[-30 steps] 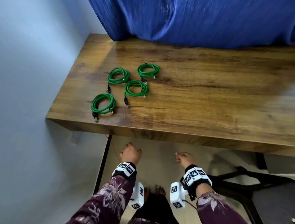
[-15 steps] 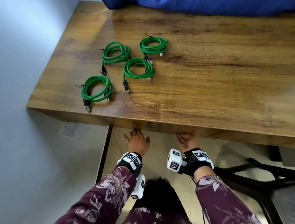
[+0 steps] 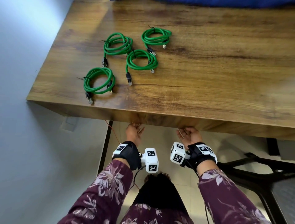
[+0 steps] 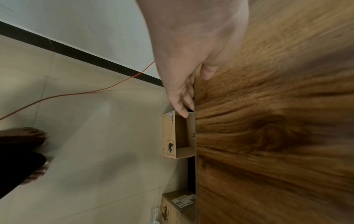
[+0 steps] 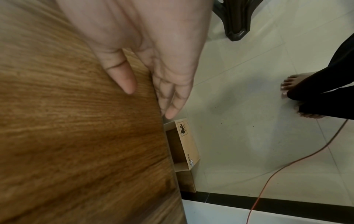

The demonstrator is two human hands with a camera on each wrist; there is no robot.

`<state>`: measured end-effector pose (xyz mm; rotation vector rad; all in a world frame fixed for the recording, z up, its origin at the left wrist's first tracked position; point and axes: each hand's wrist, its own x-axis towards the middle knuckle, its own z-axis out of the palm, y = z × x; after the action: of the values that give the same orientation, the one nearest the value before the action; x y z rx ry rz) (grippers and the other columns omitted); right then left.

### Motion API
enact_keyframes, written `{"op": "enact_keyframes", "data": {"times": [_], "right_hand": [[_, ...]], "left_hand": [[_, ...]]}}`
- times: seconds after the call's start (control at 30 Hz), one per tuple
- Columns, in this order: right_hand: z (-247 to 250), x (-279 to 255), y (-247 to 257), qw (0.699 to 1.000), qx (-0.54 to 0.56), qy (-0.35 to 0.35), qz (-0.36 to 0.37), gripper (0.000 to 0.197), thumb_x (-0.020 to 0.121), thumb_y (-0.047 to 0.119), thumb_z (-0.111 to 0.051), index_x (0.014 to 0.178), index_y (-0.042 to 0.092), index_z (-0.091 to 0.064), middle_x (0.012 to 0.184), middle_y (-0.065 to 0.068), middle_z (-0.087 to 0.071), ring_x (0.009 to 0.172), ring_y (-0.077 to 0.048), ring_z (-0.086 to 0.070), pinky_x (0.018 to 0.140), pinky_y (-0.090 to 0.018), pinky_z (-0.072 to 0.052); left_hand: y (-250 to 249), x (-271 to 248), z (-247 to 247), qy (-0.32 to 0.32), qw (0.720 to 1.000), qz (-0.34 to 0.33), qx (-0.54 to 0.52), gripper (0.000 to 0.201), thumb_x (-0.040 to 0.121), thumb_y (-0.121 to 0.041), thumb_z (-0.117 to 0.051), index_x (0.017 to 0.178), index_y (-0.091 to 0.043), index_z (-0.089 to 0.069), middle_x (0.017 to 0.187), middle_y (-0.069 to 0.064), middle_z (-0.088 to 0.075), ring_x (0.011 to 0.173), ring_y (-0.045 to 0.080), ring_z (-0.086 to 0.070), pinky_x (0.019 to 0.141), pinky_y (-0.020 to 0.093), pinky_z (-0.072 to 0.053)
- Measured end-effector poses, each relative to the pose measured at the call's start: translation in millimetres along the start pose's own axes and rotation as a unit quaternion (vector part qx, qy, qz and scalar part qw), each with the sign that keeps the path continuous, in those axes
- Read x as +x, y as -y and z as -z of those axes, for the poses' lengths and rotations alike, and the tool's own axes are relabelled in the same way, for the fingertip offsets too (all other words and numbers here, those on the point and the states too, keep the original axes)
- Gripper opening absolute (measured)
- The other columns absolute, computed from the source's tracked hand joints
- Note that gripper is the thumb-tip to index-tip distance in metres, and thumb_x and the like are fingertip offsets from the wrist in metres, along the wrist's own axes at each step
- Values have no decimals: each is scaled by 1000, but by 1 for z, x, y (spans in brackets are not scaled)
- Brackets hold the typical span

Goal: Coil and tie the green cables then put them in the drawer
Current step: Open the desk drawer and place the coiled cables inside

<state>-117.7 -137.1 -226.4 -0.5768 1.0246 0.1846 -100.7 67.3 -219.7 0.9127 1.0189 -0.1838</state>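
We reach both forearms (image 3: 110,182) forward side by side, wrists (image 3: 126,151) level with each other. Our left grip (image 3: 134,133) and right grip (image 3: 190,135) are turned palm up and inward, fingers (image 5: 172,97) nearly straight and close together, thumbs (image 5: 122,75) set apart from them, both empty.

A modest room, seemingly in a home or small office: a wood-grain counter (image 3: 207,80) stood against a plain pale wall (image 3: 32,48) and a blue curtain (image 3: 223,1), over a tiled floor (image 4: 86,136) with black skirting (image 5: 268,200). Cardboard boxes (image 4: 168,136) sat beneath, a black plastic chair (image 3: 255,172) stood alongside, and an orange wire (image 4: 107,89) trailed past bare feet (image 5: 293,81).
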Motion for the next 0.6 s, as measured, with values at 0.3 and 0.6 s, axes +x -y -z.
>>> {"op": "enact_keyframes", "data": {"times": [0.3,0.6], "right_hand": [[2,-1,2,1000,-5,11,-9,27,90,-2,-32,69,9,-42,81,-7,-52,82,-22,-54,97,-40,-38],[1,-5,2,999,27,1,-20,26,94,13,-26,95,3,-49,124,-16,-47,120,-31,-46,98,-43,-35]], "left_hand": [[-7,-4,3,6,998,46,-42,43,102,-16,-23,142,-1,-28,146,17,-36,131,30,-41,94,43,-40],[-14,-13,2,9,997,60,-47,52,102,-33,-21,141,1,-27,144,18,-37,131,30,-41,97,44,-39]]}}
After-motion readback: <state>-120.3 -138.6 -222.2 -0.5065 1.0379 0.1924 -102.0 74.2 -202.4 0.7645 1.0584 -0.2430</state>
